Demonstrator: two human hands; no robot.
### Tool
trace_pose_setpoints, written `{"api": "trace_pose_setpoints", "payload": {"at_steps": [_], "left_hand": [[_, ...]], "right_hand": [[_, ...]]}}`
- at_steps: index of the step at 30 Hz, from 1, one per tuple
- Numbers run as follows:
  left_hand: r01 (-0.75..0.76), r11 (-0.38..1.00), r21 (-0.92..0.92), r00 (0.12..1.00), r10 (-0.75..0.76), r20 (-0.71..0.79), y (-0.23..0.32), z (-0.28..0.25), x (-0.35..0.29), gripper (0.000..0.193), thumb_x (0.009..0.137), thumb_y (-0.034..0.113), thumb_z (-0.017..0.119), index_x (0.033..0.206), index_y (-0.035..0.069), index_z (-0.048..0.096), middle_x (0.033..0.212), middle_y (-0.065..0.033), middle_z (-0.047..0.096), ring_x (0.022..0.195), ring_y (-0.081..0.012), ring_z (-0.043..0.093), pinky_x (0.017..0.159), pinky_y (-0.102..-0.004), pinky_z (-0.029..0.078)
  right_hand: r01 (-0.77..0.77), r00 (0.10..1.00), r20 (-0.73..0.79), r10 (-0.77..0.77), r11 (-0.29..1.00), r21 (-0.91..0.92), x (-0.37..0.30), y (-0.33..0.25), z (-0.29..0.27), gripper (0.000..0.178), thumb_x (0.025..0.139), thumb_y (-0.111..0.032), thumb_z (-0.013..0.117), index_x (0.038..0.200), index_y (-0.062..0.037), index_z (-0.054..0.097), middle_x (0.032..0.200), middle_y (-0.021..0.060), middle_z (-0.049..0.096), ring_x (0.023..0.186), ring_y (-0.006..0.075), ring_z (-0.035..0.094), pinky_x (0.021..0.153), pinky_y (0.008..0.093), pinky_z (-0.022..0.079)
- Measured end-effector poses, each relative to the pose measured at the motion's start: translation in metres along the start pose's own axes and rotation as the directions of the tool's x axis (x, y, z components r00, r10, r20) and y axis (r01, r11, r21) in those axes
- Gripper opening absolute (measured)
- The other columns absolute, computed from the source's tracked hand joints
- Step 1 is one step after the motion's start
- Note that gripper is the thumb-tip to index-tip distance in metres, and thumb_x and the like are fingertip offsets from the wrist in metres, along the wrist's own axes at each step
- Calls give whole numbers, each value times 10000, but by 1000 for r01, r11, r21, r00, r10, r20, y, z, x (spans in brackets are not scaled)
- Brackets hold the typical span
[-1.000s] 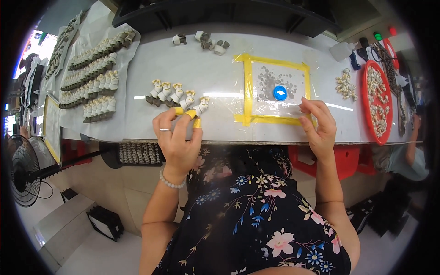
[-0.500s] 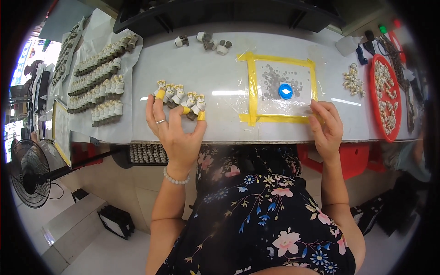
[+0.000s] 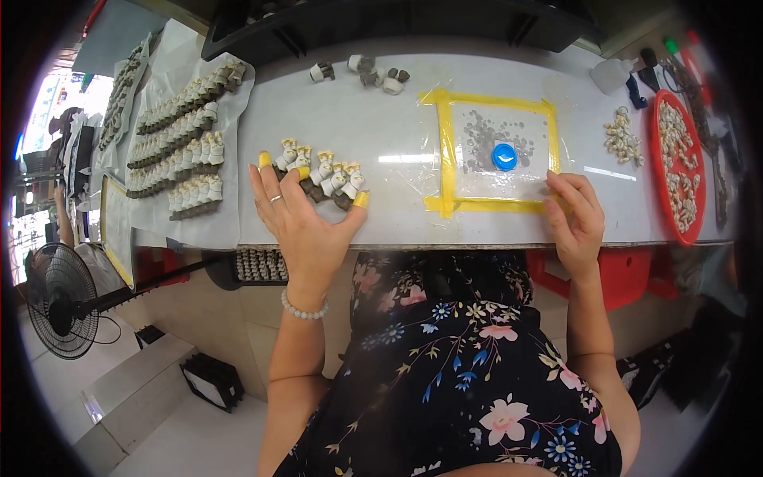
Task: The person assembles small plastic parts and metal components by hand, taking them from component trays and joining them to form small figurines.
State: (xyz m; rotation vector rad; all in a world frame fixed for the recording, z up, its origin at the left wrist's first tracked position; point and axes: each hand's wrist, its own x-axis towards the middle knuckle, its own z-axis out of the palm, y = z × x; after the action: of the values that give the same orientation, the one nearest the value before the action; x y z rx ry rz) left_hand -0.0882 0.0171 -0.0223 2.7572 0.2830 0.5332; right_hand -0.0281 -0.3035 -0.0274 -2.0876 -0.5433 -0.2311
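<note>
My left hand [image 3: 306,226] spreads its fingers around a small cluster of figurines [image 3: 324,168], white with yellowish tops and grey-brown bottoms. Yellow covers wrap several of its fingertips. The thumb lies by the right end of the cluster, the index fingertip by its near left side. Nothing is clearly gripped. On the right, my right hand [image 3: 578,222] hovers at the near right corner of a yellow tape frame [image 3: 447,151], fingers curled, thumb and index apart. Within the frame, a blue round cap [image 3: 504,157] with something white inside sits on a clear sheet marked with grey dots.
Rows of similar figurines [image 3: 179,155] stand on white sheeting at the left. Loose grey-and-white pieces [image 3: 393,81] lie at the back. To the right are small pale pieces [image 3: 622,139] and a red tray [image 3: 661,191] of more. A fan [image 3: 60,298] stands lower left.
My left hand has opened wider: the index finger has moved left and away from the thumb. The view has shifted slightly. My right hand keeps its place by the frame.
</note>
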Motion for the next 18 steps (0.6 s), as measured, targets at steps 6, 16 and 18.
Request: {"api": "trace_pose_setpoints", "payload": {"at_steps": [6, 16, 18], "left_hand": [[-7, 996, -87, 1000, 7, -3, 1, 1, -2, 677, 643, 229, 763, 1159, -30, 409, 1421, -310, 219, 1334, -441, 197, 1064, -497, 212], [-13, 997, -78, 1000, 12, -11, -1, 2, -3, 703, 619, 288, 784, 1122, -59, 436, 1386, -311, 266, 1350, -448, 141, 1062, -533, 184], [-11, 997, -79, 1000, 10, -15, 0, 3, -4, 703, 615, 285, 789, 1119, -55, 437, 1383, -310, 271, 1350, -449, 139, 1060, -534, 187]], "right_hand": [[-2, 1000, 10, 2, 1000, 6, 1, 0, -1, 307, 787, 26, 628, 1094, 21, 628, 982, 116, 578, 870, 205, 572, 771, 265, 454], [-20, 1000, 14, 20, 1000, 5, 0, 0, -1, 304, 784, 35, 624, 1087, 18, 632, 975, 113, 579, 866, 202, 573, 769, 263, 454], [-17, 1000, 11, 17, 1000, 3, 1, 0, 0, 302, 785, 35, 623, 1086, 19, 632, 974, 113, 579, 863, 202, 574, 768, 262, 454]]}}
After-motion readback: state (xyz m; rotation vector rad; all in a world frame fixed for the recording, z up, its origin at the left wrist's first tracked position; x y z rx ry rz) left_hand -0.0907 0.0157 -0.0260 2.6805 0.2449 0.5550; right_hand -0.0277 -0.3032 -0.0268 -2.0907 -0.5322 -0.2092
